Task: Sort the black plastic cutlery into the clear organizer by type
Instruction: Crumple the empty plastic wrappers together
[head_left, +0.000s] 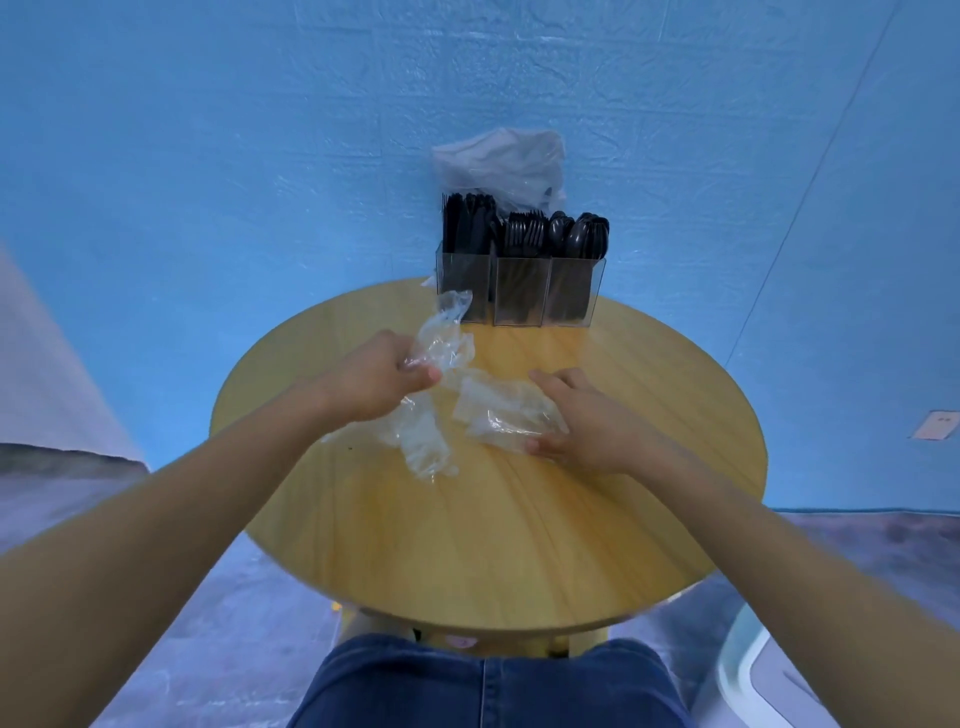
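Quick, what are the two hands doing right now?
Left hand: grips a crumpled clear wrapper.
Right hand: fingers straight, resting on another clear wrapper on the table.

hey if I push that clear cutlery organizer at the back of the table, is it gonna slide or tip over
The clear organizer may well tip if pushed high: it stands tall and narrow, and the black cutlery sticks up above its rim. Pushed low, it would probably slide, as the wooden table looks smooth. It stands near the table's far edge, so go gently.
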